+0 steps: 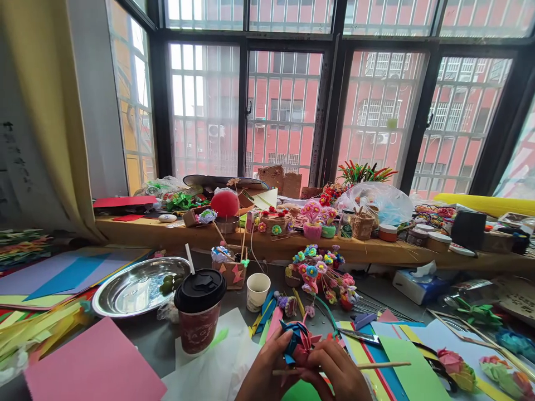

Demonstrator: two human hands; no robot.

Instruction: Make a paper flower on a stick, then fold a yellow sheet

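Observation:
My left hand (267, 370) and my right hand (336, 370) meet at the bottom centre of the head view. Together they grip a folded paper flower (298, 340) made of blue and pink strips. A thin wooden stick (376, 366) runs from under the fingers out to the right, held with the flower. Both hands hover just above white paper sheets (217, 370) and colored paper sheets (388, 356) on the table.
A red paper cup with black lid and straw (199, 312) stands left of my hands, a small white cup (257, 291) behind. A metal tray (140, 287), pink sheet (94, 367), scissors (361, 335), a paper flower bouquet (321, 275), and a cluttered wooden windowsill (292, 245) surround them.

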